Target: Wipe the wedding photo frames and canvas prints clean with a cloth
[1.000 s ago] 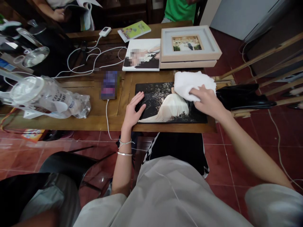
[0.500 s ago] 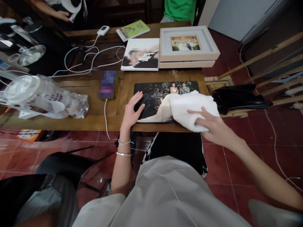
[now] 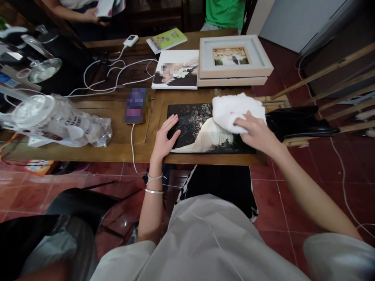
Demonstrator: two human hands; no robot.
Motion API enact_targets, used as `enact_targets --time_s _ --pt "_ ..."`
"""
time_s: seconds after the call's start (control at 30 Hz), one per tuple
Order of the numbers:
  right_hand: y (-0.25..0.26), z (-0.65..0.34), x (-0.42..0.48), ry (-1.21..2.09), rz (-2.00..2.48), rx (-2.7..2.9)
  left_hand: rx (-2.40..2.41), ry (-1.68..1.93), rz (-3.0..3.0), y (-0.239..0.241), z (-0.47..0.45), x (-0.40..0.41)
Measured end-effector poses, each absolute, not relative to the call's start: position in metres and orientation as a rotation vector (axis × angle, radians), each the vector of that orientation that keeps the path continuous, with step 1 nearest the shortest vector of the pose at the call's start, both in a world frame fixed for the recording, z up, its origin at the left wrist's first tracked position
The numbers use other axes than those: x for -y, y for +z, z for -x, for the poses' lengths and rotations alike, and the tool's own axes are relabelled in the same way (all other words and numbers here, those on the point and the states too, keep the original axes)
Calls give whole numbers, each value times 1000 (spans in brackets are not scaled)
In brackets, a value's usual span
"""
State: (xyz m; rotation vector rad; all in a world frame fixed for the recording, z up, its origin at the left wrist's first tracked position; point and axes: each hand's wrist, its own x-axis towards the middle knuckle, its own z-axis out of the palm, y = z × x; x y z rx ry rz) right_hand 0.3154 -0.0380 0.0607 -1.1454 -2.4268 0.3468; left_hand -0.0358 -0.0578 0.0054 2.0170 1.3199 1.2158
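Note:
A dark wedding photo panel (image 3: 190, 127) lies flat near the front edge of the wooden table (image 3: 131, 154). My left hand (image 3: 166, 137) rests on its left edge, fingers stretched and thumb apart. Gripped in my right hand (image 3: 258, 132) is a white cloth (image 3: 237, 109), bunched against the panel's upper right part. The cloth hides the upper right of the picture. A pale wedding dress in the photo shows below and left of the cloth.
Behind the panel are a white-edged photo print (image 3: 175, 80), stacked framed pictures (image 3: 234, 74) and a green booklet (image 3: 166, 40). Leftward lie a charging phone (image 3: 135, 105), cables and a plastic-wrapped cup (image 3: 38, 111). A black bag (image 3: 299, 121) sits at right. Two people are across the table.
My right hand has moved the white cloth up, away from me, over the panel, uncovering its lower right part. My left hand stays in place. Across the table, a person's hand with papers has shifted right.

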Motion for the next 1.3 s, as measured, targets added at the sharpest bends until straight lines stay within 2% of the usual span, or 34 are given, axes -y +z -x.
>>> enact_targets --time_s 0.17,0.3,0.43,0.67,0.77,0.87,1.13,1.3 --pt "58 -323 125 393 961 2475 -1318 1230 -2017 6 35 58" --pt "63 -324 150 450 911 2480 -1332 1211 -2018 6 35 58" --pt "65 -320 116 415 1003 2467 -1326 1213 -2016 6 36 58" --pt "64 -312 4 306 1237 2390 -1323 1211 -2011 7 35 59" --pt "58 -314 -11 256 1256 2352 -1312 1221 -2015 8 35 59" --pt "52 -320 13 265 1219 2374 -1319 1217 -2016 7 35 59" --pt "55 -331 145 336 913 2481 -1314 1228 -2014 4 35 57" --pt "55 -328 135 342 864 2467 -1308 1227 -2018 4 36 57"
